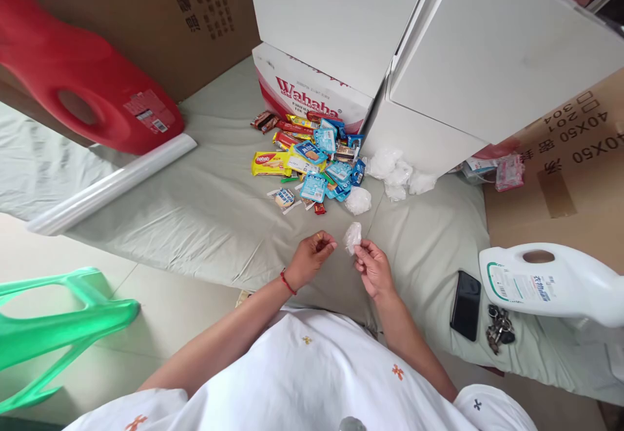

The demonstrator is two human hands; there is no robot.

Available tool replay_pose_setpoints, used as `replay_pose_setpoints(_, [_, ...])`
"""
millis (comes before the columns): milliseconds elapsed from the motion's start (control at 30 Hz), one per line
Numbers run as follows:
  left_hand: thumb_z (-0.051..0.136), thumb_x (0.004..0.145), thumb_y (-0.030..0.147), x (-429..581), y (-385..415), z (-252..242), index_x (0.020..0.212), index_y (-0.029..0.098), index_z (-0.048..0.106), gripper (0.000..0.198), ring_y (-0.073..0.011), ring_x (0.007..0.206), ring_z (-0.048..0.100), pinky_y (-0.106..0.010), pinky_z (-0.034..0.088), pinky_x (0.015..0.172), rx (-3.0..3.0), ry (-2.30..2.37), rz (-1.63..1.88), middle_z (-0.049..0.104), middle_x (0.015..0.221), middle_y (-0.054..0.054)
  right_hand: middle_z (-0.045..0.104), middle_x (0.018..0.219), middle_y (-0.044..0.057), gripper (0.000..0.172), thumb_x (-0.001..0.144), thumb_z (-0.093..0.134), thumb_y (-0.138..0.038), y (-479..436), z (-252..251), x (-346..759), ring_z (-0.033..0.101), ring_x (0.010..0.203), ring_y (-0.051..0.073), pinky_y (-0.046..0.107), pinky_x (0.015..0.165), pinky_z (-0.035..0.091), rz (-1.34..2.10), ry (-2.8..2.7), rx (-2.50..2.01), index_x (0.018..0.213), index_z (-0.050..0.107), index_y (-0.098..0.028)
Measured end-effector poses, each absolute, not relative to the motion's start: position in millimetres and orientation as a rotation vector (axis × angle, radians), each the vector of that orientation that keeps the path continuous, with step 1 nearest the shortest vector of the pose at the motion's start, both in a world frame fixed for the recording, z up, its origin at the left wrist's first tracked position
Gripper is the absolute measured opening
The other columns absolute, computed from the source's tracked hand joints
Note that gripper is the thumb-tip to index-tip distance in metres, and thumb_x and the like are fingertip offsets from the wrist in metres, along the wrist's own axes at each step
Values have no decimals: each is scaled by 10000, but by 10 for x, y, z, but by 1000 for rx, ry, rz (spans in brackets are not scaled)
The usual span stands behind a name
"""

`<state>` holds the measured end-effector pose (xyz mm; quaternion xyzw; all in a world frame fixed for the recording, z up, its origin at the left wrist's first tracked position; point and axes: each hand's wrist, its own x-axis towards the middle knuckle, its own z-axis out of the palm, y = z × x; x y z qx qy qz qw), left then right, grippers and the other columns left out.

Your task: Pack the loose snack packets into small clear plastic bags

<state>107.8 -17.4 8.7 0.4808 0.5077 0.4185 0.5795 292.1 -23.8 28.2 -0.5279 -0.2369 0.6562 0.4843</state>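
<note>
My right hand (374,268) pinches a crumpled ball of clear plastic film (352,237) between thumb and fingers, just above the bed sheet. Left of it, with a small gap, my left hand (312,257) has its fingers curled in and thumb close to them; nothing shows in it. Beyond the hands lies a pile of packaged snacks, among them a yellow nabati wafer pack (270,164), light blue packets (313,187) and a round wrapped biscuit (285,198). Another crumpled plastic ball (358,201) rests at the pile's near right edge, and several more plastic clumps (390,164) lie behind it.
A Wahaha carton (312,93) and white boxes (336,8) stand behind the pile. To the left are a red jug (112,73), a plastic film roll (117,184) and a green stool (73,314). A phone (466,305), keys (500,328) and white detergent bottle (560,281) lie right.
</note>
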Motion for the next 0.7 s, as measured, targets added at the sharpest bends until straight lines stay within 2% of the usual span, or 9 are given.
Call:
replay_pose_setpoints(67, [653, 887, 473, 1047, -180, 117, 862, 191, 628, 284, -122, 634, 497, -250, 414, 590, 1206, 1218, 1005, 573, 735, 16, 557, 675, -55, 429, 581, 975, -399, -223, 317, 3004, 341, 517, 32, 144, 417, 269, 1652, -478, -1259, 815, 683, -189])
replay_pose_setpoints(133, [685, 869, 401, 1054, -206, 161, 944, 197, 672, 218, -142, 751, 567, -265, 475, 659, 1361, 1206, 1060, 635, 932, -38, 536, 648, -56, 435, 594, 975, -402, -228, 349, 3068, 315, 498, 25, 134, 391, 243, 1717, -420, -1231, 756, 639, -178])
replay_pose_setpoints(200, [720, 840, 341, 1096, -238, 198, 1085, 223, 702, 272, -177, 919, 620, -286, 522, 737, 1497, 1163, 1105, 629, 1154, -85, 510, 618, -62, 448, 612, 971, -418, -253, 364, 3098, 291, 481, 21, 127, 370, 218, 1779, -408, -1221, 727, 613, -174])
replay_pose_setpoints(267, [722, 845, 319, 1151, -260, 209, 1149, 250, 711, 312, -198, 1016, 634, -296, 537, 768, 1558, 1146, 1124, 612, 1241, -99, 466, 578, -79, 474, 610, 973, -448, -286, 360, 3098, 260, 463, 17, 121, 357, 195, 1831, -413, -1229, 721, 600, -178])
replay_pose_setpoints(367, [652, 910, 319, 1211, -262, 176, 997, 225, 734, 153, -166, 872, 641, -277, 509, 725, 1535, 1173, 1114, 668, 1031, -70, 395, 533, -101, 525, 592, 978, -487, -322, 329, 3087, 227, 451, 19, 120, 350, 166, 1869, -413, -1239, 691, 558, -189])
replay_pose_setpoints(433, [619, 929, 333, 1229, -256, 145, 895, 206, 715, 164, -142, 745, 605, -267, 479, 693, 1484, 1195, 1085, 661, 851, -33, 362, 521, -109, 550, 583, 980, -505, -326, 302, 3097, 217, 451, 23, 125, 350, 151, 1880, -408, -1242, 674, 537, -193])
replay_pose_setpoints(533, [630, 912, 392, 1249, -258, 126, 875, 191, 691, 213, -143, 719, 587, -264, 456, 676, 1379, 1216, 1032, 656, 791, -17, 362, 533, -102, 560, 616, 947, -578, -317, 271, 3135, 233, 459, 33, 135, 357, 159, 1873, -436, -1236, 678, 543, -195])
replay_pose_setpoints(633, [653, 885, 467, 1288, -268, 142, 883, 182, 676, 286, -141, 676, 553, -264, 433, 636, 1227, 1262, 997, 643, 763, -9, 568, 714, -25, 526, 712, 849, -678, -317, 247, 3158, 458, 583, 81, 167, 446, 379, 1753, -609, -1194, 819, 645, -205])
replay_pose_setpoints(700, [674, 865, 498, 1328, -273, 161, 882, 182, 669, 316, -141, 666, 539, -267, 429, 632, 1144, 1274, 997, 635, 753, -3, 669, 942, 21, 524, 693, 891, -616, -322, 217, 3147, 584, 794, 132, 228, 633, 526, 1643, -815, -1204, 991, 700, -230])
